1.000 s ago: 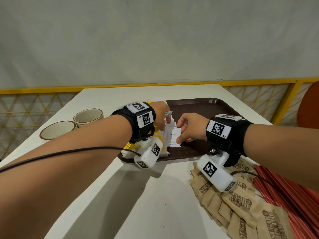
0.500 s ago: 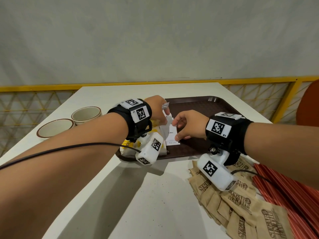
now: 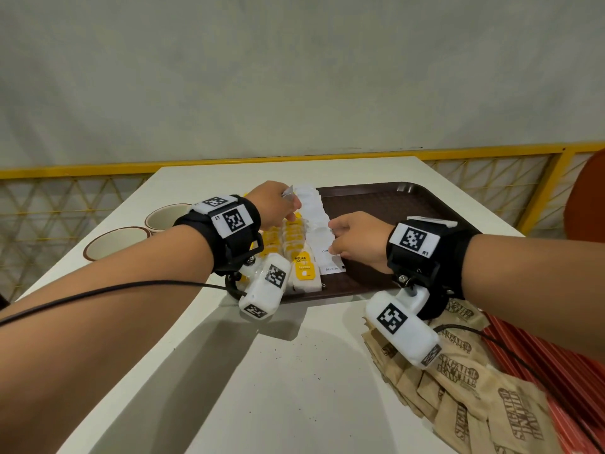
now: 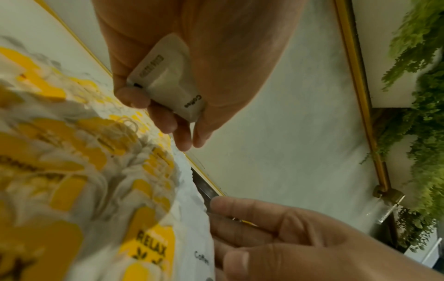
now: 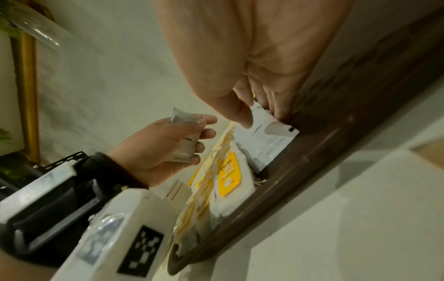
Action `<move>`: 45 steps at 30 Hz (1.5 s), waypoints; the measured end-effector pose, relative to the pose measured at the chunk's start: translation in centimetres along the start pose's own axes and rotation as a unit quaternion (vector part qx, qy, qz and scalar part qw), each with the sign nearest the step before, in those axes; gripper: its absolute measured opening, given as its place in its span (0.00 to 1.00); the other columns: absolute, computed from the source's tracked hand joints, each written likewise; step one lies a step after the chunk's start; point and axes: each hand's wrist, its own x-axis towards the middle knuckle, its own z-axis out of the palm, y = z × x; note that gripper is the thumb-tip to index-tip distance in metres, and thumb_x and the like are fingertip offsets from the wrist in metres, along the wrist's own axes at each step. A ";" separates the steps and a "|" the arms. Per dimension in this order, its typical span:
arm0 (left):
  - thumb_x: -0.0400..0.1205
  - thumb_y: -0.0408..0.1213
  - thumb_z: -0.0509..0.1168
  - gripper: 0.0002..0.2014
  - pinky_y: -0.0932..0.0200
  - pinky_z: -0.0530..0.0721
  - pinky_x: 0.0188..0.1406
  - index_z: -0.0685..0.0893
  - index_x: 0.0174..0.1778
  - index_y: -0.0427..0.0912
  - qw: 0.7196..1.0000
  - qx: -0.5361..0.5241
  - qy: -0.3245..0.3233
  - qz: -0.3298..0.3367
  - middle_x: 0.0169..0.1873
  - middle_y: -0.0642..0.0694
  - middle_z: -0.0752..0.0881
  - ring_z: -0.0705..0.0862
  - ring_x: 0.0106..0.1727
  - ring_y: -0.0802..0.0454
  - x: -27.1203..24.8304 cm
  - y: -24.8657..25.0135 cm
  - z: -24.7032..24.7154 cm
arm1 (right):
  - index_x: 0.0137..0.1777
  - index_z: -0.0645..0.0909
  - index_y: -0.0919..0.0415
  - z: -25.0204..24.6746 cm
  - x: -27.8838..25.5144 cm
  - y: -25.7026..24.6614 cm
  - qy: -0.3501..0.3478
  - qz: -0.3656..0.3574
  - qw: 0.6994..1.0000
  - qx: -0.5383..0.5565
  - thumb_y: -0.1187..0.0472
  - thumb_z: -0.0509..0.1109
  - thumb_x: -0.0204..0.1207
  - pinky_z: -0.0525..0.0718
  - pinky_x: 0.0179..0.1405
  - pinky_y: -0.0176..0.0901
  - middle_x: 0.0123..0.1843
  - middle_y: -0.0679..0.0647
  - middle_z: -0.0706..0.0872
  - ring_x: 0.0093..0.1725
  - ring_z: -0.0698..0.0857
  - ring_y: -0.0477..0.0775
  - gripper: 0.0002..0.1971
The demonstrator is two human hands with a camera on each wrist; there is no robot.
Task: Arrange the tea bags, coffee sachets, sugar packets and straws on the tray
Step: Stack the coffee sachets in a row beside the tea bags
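A brown tray [image 3: 393, 204] lies on the white table. Rows of tea bags [image 3: 294, 244] with yellow tags fill its left part, and a line of white coffee sachets [image 3: 316, 221] runs beside them. My left hand [image 3: 278, 204] hovers over the tea bags and grips one coffee sachet [image 4: 168, 79] in its curled fingers. My right hand [image 3: 340, 239] pinches the nearest sachet [image 5: 266, 131] of the line between thumb and fingers, low on the tray. Brown sugar packets [image 3: 458, 385] lie fanned on the table at the front right, and red straws [image 3: 556, 365] lie beside them.
Two cream cups [image 3: 114, 240] [image 3: 165, 216] with brown rims stand on the table to the left of the tray. The tray's right half shows bare brown surface. A yellow railing [image 3: 540, 188] runs behind the table.
My left hand has drawn back and to the left with a sachet in it, uncovering the tea bags and the sachet line. The right hand stays on the near sachet.
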 end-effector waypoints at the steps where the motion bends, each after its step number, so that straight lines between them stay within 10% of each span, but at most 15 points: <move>1: 0.86 0.33 0.55 0.12 0.66 0.70 0.24 0.82 0.60 0.38 1.000 0.007 -0.003 0.003 0.42 0.47 0.83 0.75 0.29 0.56 -0.1 0.0 0.0 | 0.79 0.64 0.69 0.1 0.3 0.0 0.005 -0.001 1.000 -0.006 0.74 0.70 0.74 0.75 0.73 0.51 0.78 0.63 0.71 0.74 0.75 0.60 0.34; 14: 0.89 0.41 0.51 0.15 0.62 0.79 0.33 0.79 0.63 0.40 0.989 -0.147 -0.007 0.022 0.41 0.48 0.85 0.80 0.36 0.53 -0.8 -0.8 0.3 | 0.78 0.66 0.64 -0.8 0.4 -0.3 0.032 -0.012 0.999 -0.018 0.76 0.66 0.74 0.76 0.72 0.52 0.77 0.63 0.72 0.74 0.74 0.58 0.32; 21: 0.89 0.47 0.47 0.19 0.53 0.78 0.67 0.80 0.66 0.50 0.922 -0.363 -0.090 0.103 0.64 0.45 0.83 0.82 0.64 0.49 -1.4 0.5 1.4 | 0.69 0.74 0.62 -1.7 -3.2 -3.0 -0.039 -0.072 0.977 0.197 0.65 0.65 0.82 0.83 0.63 0.47 0.60 0.58 0.85 0.58 0.85 0.53 0.16; 27: 0.87 0.47 0.56 0.15 0.57 0.81 0.55 0.83 0.58 0.43 0.965 -0.222 -0.092 0.100 0.50 0.46 0.86 0.84 0.50 0.52 -1.8 0.8 2.3 | 0.50 0.80 0.62 -2.6 -4.5 -2.3 0.008 -0.041 0.987 0.156 0.67 0.68 0.79 0.88 0.39 0.41 0.48 0.61 0.87 0.44 0.86 0.54 0.02; 38: 0.78 0.28 0.70 0.03 0.69 0.85 0.29 0.86 0.46 0.35 0.990 -0.001 -0.111 0.085 0.31 0.45 0.86 0.84 0.23 0.63 -1.5 1.4 1.7 | 0.45 0.82 0.65 -2.2 -3.5 1.3 0.046 0.003 0.997 0.059 0.73 0.73 0.73 0.86 0.41 0.47 0.45 0.62 0.86 0.40 0.85 0.55 0.05; 45: 0.78 0.37 0.71 0.07 0.63 0.80 0.46 0.90 0.49 0.41 0.966 0.195 -0.117 0.123 0.32 0.57 0.83 0.80 0.38 0.61 -0.7 2.4 2.5 | 0.45 0.80 0.65 -2.2 -3.8 1.9 0.026 0.028 0.997 0.071 0.74 0.78 0.67 0.85 0.33 0.40 0.47 0.67 0.86 0.36 0.84 0.54 0.11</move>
